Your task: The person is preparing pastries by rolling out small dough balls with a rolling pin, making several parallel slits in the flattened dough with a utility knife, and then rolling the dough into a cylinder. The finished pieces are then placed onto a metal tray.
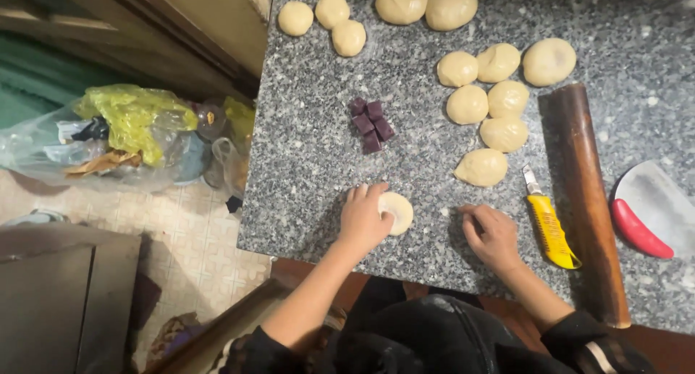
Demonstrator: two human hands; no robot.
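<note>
Left hand [364, 218] flat, pressing pale round dough disc [397, 212] on grey speckled granite slab [311, 164] near front edge. Right hand [492, 235] empty, fingers curled on slab. Flattening step; filling needs purple paste cubes [371, 125], well apart.

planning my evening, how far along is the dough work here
Early on. Done: about a dozen dough balls are portioned and purple filling cubes are cut. In hand: the left hand presses one flattened dough disc; the right hand rests on the granite slab. Left: every other ball is unflattened, and the cubes look unused.
</note>
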